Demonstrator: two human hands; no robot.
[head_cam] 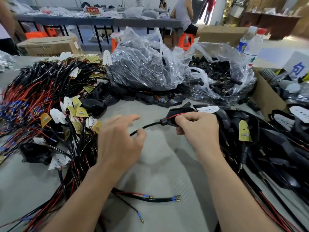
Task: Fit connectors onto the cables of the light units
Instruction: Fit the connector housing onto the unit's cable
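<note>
My right hand [197, 126] grips a black light unit [177, 113] by its neck, where a black cable [147, 127] and a thin red wire come out. My left hand [120, 139] hovers over that cable with fingers spread and loosely bent, the thumb close to the cable; it holds nothing. Cable ends with blue sleeves and brass terminals [175, 198] lie on the grey table near my forearms. An open clear bag of black connectors [222, 77] sits at the back right.
A big heap of red and black cables with small boards [50, 101] fills the left. Black units with fitted cables pile up on the right [267, 148]. A bag of black housings [143, 64], a cardboard box [265, 97] and a water bottle [249, 46] stand behind.
</note>
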